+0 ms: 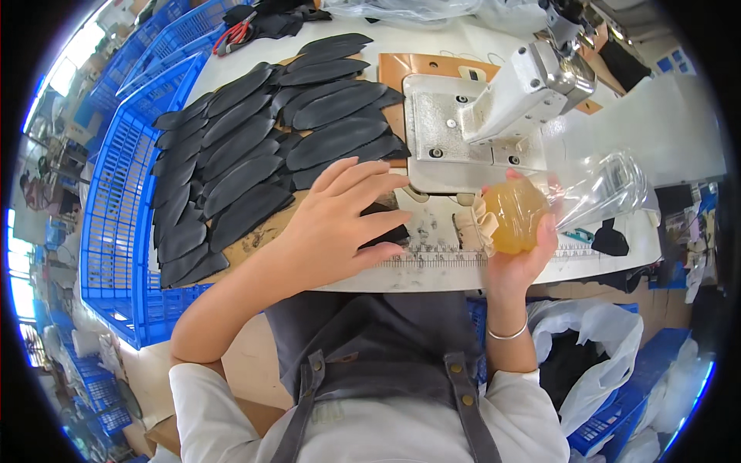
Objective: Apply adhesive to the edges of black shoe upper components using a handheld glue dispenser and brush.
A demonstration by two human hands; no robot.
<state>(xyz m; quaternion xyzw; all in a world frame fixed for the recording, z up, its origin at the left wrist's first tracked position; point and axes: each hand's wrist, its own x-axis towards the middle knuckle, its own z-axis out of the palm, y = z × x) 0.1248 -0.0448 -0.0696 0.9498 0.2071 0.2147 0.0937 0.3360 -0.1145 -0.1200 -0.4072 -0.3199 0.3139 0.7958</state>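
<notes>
My right hand (525, 258) is wrapped round a clear plastic bottle (606, 189) lying on its side, its left end full of something amber. Cream, crumpled material (485, 224) rings that end, close above the table. Fingers spread, my left hand (340, 220) hovers over or rests on the table edge; I cannot tell which. Partly hidden behind its fingers is a small black piece (395, 234). Left of and beyond that hand, overlapping rows of curved black leather-like pieces (243, 185) cover a brown board (262, 235).
A white sewing-type machine (494, 116) stands beyond my hands on the white table (432, 278). A printed ruler strip (440, 257) runs along the near edge. Blue plastic crates (116, 208) stand at the left. A white plastic bag (594, 324) with black material hangs lower right.
</notes>
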